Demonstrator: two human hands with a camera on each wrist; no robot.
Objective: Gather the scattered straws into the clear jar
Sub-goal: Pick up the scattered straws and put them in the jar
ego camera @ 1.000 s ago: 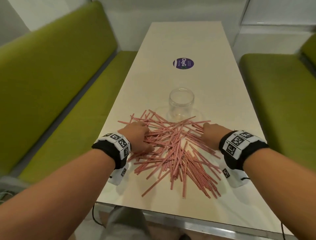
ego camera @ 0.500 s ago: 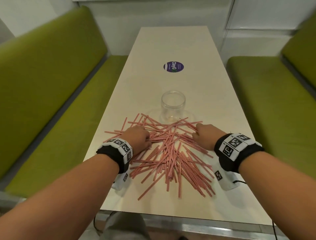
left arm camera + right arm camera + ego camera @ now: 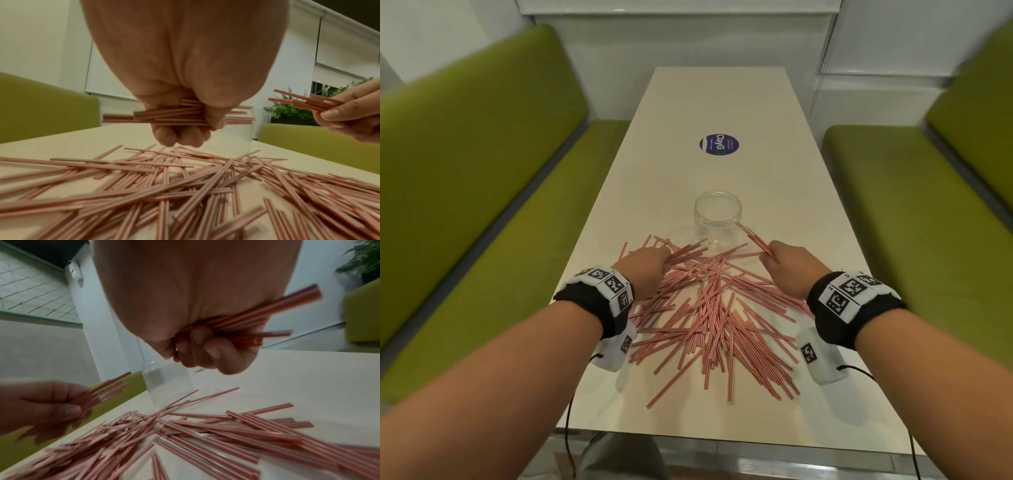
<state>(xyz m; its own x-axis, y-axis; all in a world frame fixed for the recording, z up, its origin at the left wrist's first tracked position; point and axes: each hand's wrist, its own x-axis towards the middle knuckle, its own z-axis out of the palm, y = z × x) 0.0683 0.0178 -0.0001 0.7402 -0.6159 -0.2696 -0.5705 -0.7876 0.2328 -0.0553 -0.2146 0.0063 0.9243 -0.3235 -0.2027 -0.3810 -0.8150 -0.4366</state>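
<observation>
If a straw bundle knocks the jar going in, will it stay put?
Probably not firmly. The jar is clear, empty and upright, so likely light and easy to slide or tip. Both hands, left and right, grip straws, so neither is free to steady it.

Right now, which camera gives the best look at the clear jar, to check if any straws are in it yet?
The head view: it looks down into the clear jar through its open mouth, and no straws show inside. The right wrist view shows its side, blurred, partly behind the right hand. In the left wrist view, the left hand mostly hides it.
</observation>
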